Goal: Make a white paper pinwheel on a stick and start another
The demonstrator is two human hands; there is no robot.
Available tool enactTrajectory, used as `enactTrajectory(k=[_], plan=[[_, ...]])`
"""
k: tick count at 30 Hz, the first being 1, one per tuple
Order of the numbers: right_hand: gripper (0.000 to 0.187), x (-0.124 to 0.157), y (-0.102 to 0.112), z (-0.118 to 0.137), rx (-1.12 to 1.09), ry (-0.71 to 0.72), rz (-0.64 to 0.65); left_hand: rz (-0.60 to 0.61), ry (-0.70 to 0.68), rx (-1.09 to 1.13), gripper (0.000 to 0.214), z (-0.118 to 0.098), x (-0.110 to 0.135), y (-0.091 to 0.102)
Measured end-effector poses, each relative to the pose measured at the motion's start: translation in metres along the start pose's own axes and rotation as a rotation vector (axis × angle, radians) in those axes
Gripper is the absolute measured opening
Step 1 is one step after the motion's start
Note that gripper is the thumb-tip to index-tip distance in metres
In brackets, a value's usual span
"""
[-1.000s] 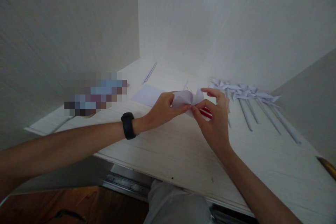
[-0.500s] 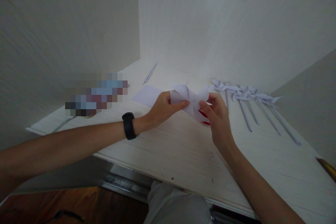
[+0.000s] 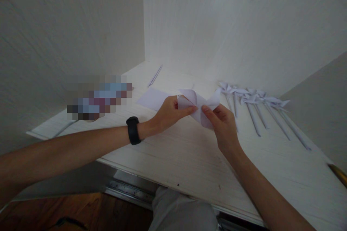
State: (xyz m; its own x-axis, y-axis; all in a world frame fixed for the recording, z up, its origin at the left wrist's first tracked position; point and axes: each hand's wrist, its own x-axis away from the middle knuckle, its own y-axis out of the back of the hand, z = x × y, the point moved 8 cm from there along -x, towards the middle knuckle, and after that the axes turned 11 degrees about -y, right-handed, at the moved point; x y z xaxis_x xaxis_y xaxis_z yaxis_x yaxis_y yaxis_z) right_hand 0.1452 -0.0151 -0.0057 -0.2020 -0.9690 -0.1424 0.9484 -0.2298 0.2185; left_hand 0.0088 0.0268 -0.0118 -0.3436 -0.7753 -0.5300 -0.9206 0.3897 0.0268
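A folded white paper piece (image 3: 200, 105) with curled flaps is held just above the white table (image 3: 173, 151), between both hands. My left hand (image 3: 170, 112), with a black band on its wrist, pinches the paper's left flap between thumb and fingers. My right hand (image 3: 222, 127) grips the paper's right and lower part, its fingers closed round it. The paper's middle shows between the two thumbs.
Several finished paper pinwheels on rolled paper sticks (image 3: 253, 103) lie in a row at the right. A flat paper sheet (image 3: 153, 98) lies behind my left hand, a thin rolled stick (image 3: 155, 75) farther back. Walls close the table's back and left.
The paper has opened from a tight fold into spread, curled flaps. My right hand has dropped lower and closed round it, and now covers the red thing that showed under it.
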Motion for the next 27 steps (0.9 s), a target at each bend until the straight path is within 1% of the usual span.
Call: enactTrajectory(k=[15,21,27], plan=[[0.029,0.0021,0.0004,0.0023,0.019,0.049,-0.022,0.012,0.002,-0.02,0.025,-0.0011,0.0001,0.0003],[0.03,0.0028,-0.0002,0.0036,0.029,0.07,-0.017,0.004,0.025,-0.052,0.026,-0.0023,0.0008,0.001],[0.029,0.0011,-0.0008,0.0012,0.034,0.053,-0.023,0.017,0.009,-0.087,0.026,-0.0028,0.0013,0.0005]])
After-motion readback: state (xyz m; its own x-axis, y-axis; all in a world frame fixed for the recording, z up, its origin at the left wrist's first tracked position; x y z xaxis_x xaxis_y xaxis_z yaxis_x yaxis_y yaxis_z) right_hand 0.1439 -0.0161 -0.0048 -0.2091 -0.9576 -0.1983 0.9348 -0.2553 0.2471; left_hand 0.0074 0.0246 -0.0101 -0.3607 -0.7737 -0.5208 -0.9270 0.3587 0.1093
